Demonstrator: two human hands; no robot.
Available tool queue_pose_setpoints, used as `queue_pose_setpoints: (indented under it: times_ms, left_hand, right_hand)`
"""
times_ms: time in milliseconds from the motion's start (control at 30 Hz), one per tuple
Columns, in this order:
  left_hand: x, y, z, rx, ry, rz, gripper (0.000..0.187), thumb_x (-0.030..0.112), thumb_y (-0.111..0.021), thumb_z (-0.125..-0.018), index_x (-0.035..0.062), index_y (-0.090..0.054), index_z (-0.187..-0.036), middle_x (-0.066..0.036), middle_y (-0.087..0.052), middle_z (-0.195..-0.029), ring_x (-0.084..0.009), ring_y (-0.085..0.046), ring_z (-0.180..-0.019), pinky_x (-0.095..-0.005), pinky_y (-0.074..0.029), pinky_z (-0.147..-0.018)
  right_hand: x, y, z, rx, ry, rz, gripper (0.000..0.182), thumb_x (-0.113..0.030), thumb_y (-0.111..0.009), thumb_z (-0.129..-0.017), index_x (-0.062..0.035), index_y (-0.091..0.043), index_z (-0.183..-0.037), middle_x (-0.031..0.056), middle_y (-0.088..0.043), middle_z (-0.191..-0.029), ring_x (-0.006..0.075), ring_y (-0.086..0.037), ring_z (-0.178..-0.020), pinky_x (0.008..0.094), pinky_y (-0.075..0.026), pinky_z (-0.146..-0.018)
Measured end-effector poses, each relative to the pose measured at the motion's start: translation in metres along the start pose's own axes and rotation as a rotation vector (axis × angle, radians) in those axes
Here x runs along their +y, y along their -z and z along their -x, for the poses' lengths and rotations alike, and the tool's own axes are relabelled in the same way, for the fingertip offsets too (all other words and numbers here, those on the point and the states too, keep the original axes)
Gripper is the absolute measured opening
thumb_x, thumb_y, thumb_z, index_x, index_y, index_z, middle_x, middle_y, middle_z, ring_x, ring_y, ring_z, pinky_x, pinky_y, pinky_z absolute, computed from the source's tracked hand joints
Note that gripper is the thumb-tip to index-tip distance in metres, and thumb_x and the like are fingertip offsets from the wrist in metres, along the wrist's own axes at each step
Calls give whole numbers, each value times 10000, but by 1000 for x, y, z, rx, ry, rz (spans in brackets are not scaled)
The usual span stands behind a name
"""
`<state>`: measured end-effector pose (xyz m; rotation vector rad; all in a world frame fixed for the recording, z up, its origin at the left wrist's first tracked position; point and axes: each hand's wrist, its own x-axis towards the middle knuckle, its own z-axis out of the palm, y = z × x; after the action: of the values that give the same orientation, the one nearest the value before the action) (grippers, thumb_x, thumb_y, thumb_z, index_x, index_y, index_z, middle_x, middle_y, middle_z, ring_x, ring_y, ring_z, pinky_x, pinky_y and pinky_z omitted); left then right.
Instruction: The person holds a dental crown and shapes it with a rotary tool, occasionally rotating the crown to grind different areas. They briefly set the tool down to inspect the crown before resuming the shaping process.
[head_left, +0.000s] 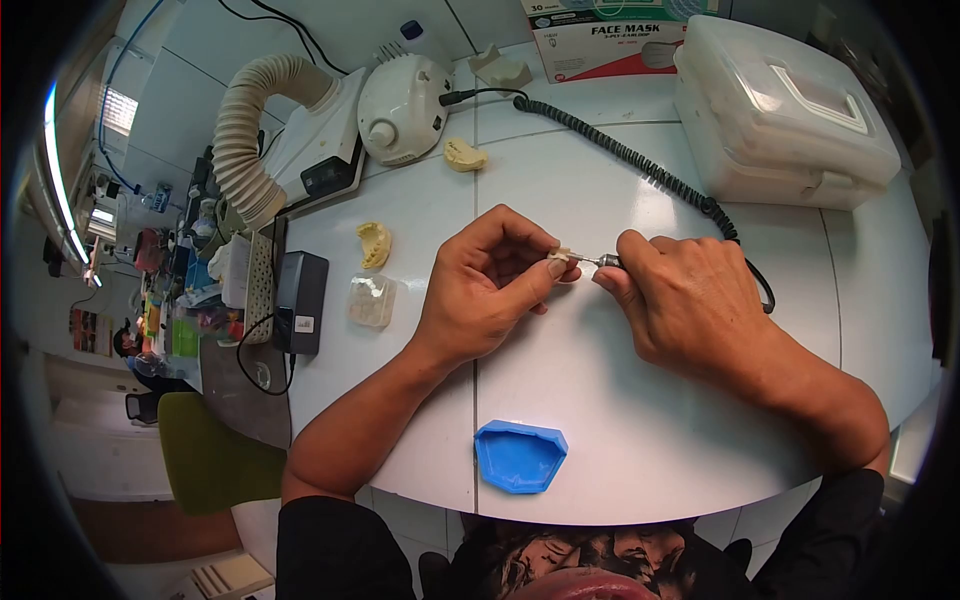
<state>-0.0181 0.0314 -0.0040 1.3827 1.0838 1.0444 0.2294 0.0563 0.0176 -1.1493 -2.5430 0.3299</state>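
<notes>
Near the middle of the white table, my left hand pinches a small cream-coloured piece between thumb and fingers. My right hand is closed around a rotary handpiece, whose thin metal bit points left and meets the small piece or lies right against it. A black coiled cord runs from behind my right hand to a white control unit. Left of my left hand are a yellowish dental cast and a small clear box. Another yellowish cast lies farther back.
A blue tray-like mould is near the front edge. At the back stand a ribbed white hose, a face mask box and a large translucent case. A dark grey box sits left. A person is far left.
</notes>
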Motion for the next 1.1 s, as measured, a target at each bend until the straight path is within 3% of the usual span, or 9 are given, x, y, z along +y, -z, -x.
queue_pose_setpoints:
  times_ms: [133,833,933,1100]
  left_hand:
    - [-2,0,1,-3,-21,-4,183,55,-749,-1044,40,-611,-1162,-112,-804,-1073,-225,-815,-1067,-220,-603,-638]
    - [0,1,1,-11,-19,-35,185,77,-741,-1053,47,-612,-1183,-118,-816,-1087,-217,-815,-1063,-209,-575,-623]
    - [0,2,1,-14,-3,-18,184,79,-742,-1053,49,-613,-1181,-115,-816,-1083,-216,-816,-1059,-207,-568,-619]
    - [2,1,1,-1,2,-15,185,71,-742,-1048,45,-624,-1188,-109,-814,-1077,-214,-817,-1051,-208,-563,-625]
  right_hand:
    - [-3,7,-1,-94,-74,-18,351,-307,-629,-1095,-27,-600,-884,178,-661,-664,434,-622,-557,525,-447,-536]
    - [-2,4,0,-45,-48,-35,356,-297,-629,-1097,-20,-593,-876,179,-654,-655,436,-601,-536,527,-438,-526]
    - [0,1,0,8,-6,-19,423,-351,-599,-1125,-17,-633,-867,154,-625,-564,336,-601,-443,455,-443,-437]
    - [2,1,-1,21,-14,-41,419,-347,-602,-1122,-14,-633,-870,168,-628,-574,343,-613,-461,465,-450,-451]
